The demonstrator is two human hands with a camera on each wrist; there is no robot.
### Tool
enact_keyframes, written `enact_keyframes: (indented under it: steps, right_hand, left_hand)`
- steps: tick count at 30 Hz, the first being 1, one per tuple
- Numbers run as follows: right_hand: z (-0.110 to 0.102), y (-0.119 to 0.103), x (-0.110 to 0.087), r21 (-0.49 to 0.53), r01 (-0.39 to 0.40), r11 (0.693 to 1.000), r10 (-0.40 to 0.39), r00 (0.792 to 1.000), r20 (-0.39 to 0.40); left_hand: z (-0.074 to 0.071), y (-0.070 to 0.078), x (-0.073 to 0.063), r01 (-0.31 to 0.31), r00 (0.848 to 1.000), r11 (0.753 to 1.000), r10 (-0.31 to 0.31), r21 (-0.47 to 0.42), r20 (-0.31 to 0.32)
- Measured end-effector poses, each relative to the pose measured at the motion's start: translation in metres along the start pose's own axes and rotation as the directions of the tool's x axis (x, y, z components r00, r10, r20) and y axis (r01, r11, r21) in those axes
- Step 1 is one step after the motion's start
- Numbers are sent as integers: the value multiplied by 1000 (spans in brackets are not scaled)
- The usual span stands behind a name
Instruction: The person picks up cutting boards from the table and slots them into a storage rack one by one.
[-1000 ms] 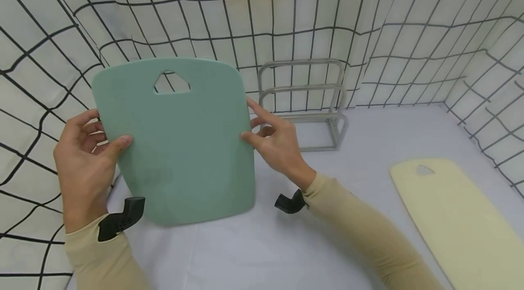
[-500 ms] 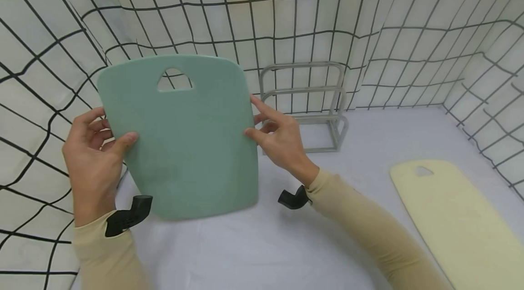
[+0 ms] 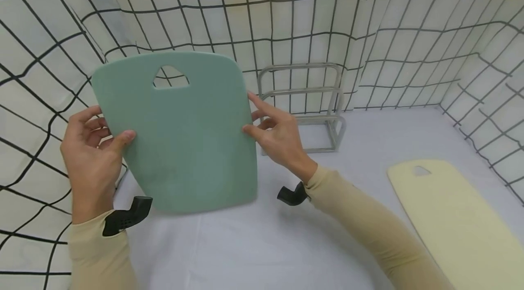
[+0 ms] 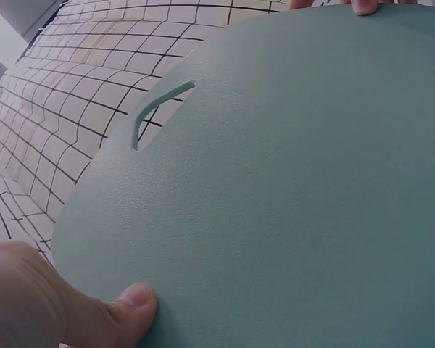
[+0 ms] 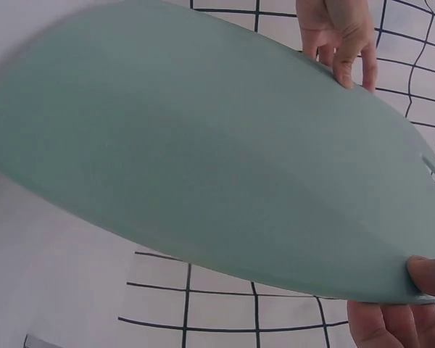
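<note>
A green cutting board (image 3: 192, 140) with a cut-out handle hole near its top is held up, broad face toward the head camera. My left hand (image 3: 92, 153) grips its left edge, thumb on the near face and fingers behind. At the opposite edge my right hand (image 3: 278, 133) pinches the board between thumb and fingers. In the left wrist view the left thumb (image 4: 134, 312) presses on the board's face. The right wrist view shows the right thumb (image 5: 429, 275) on top of the board and its fingers below the edge.
Behind my right hand stands a silver wire rack (image 3: 303, 90) with upright loops. A pale yellow cutting board (image 3: 454, 217) lies on the white table (image 3: 245, 253) at right. Black wire mesh over white cloth (image 3: 303, 17) borders the back and sides.
The green cutting board has shifted slightly up in the head view, with both hands still holding its edges. The rack and the yellow board stay where they were.
</note>
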State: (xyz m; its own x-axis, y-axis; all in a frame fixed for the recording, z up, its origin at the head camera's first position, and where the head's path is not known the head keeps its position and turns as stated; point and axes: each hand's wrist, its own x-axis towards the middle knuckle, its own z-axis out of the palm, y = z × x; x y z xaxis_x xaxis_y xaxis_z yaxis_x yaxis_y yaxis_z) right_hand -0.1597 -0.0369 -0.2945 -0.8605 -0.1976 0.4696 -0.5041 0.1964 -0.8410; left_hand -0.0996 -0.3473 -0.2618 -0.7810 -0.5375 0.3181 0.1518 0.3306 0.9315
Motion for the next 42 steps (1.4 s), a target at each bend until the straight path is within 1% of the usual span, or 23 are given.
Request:
enact_keyframes:
  steps: [5, 12, 15, 21, 25, 31, 38, 42]
  right_hand:
    - [-2, -2, 2, -9, -9, 1000, 9, 1000, -13]
    - [-6, -3, 5, -13, 10, 1000, -10, 1000, -27]
    - [-8, -6, 6, -10, 18, 1000, -18, 999, -30]
    - [-9, -9, 8, 6, 29, 1000, -29, 999, -30]
    - [-9, -9, 10, 5, 44, 999, -44, 998, -36]
    - [-9, -9, 12, -1, 63, 998, -63, 997, -37]
    - [-10, -15, 16, -5, 78, 997, -78, 996, -43]
    - [-10, -19, 18, -18, 94, 995, -95, 995, -41]
  left_hand:
    - [4, 3, 1, -11, 1000, 1000, 11, -3, -4]
    - [7, 8, 3, -36, 999, 997, 35, 63, 9]
    - [8, 11, 3, -41, 999, 997, 40, 68, 9]
    - [7, 16, 4, -87, 996, 987, 88, 138, 3]
    - [7, 19, 5, -92, 996, 987, 93, 135, -5]
    - [7, 22, 5, -84, 996, 986, 86, 144, -8]
    - [5, 27, 5, -118, 992, 979, 122, 168, -13]
    - [2, 31, 6, -143, 989, 978, 147, 149, -17]
